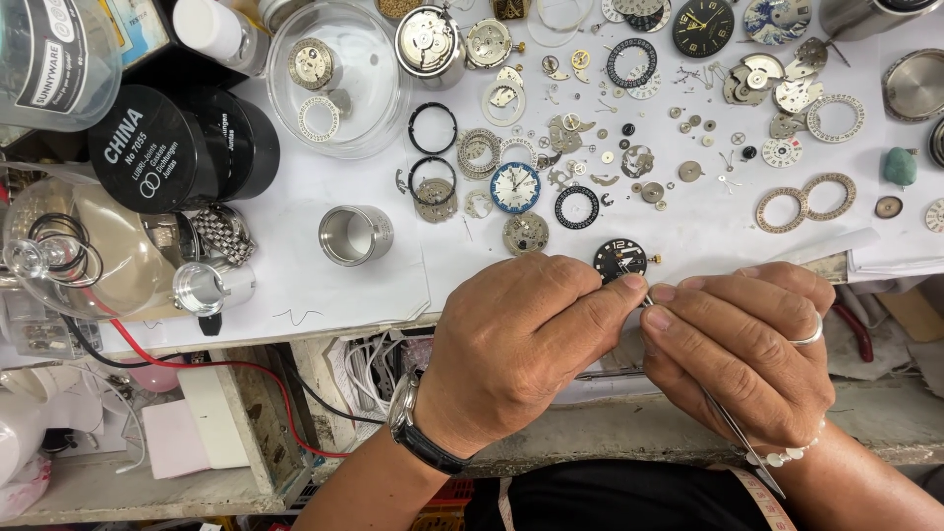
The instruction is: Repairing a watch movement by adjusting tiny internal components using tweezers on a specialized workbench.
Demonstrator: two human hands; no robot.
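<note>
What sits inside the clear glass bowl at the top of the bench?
Inside the glass bowl lie a round watch movement and a white toothed ring. A small part beside them is too blurred to name. Nothing covers the bowl.

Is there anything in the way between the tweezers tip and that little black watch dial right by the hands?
Nothing visible. The thin metal tweezers in the right hand point up toward the small round black watch dial, and the left hand pinches beside their tip; the tip itself is hidden by the fingertips.

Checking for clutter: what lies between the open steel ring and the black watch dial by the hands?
Head view: bare white paper between steel ring and black dial.
</note>
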